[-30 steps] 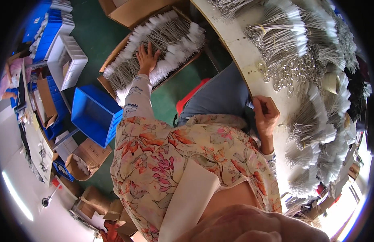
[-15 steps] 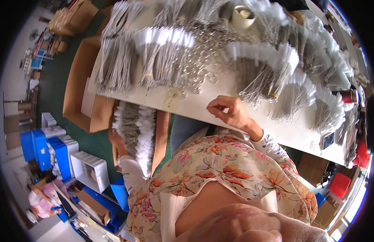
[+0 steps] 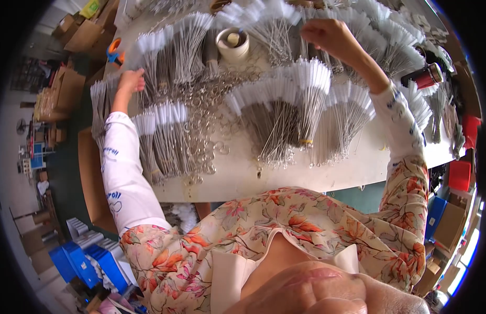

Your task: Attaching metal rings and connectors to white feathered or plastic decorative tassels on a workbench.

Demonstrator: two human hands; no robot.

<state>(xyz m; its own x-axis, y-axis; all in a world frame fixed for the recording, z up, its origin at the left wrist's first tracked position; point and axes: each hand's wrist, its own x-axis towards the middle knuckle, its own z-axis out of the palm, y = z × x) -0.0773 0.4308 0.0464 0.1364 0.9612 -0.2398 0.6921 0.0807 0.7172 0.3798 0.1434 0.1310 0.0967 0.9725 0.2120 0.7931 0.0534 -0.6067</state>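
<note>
Both my arms reach across the table. My left hand (image 3: 130, 82) is on the left among bundles of wire-handled brushes (image 3: 159, 55) with white bristle tips. Its fingers are curled; what they hold, if anything, cannot be made out. Farther off to the right, my right hand (image 3: 327, 36) hangs over more brushes (image 3: 274, 31), with fingers bent together and their grip hidden. Loose metal rings (image 3: 201, 104) lie strewn between the bundles. In front of the right arm stands a thick brush bundle (image 3: 311, 99) bound with a yellow band.
A cream cup (image 3: 232, 51) with a pale roll inside stands mid-table. Orange-handled scissors (image 3: 115, 52) lie at the far left edge. A dark red jar (image 3: 427, 76) is at the right. Below the left edge is a cardboard box (image 3: 92, 183); blue bins (image 3: 73, 261) stand on the floor.
My left hand has come up from the box of brushes beside the table to the tabletop's left side. My right hand has gone from the near edge to the far bundles. My view has shifted forward.
</note>
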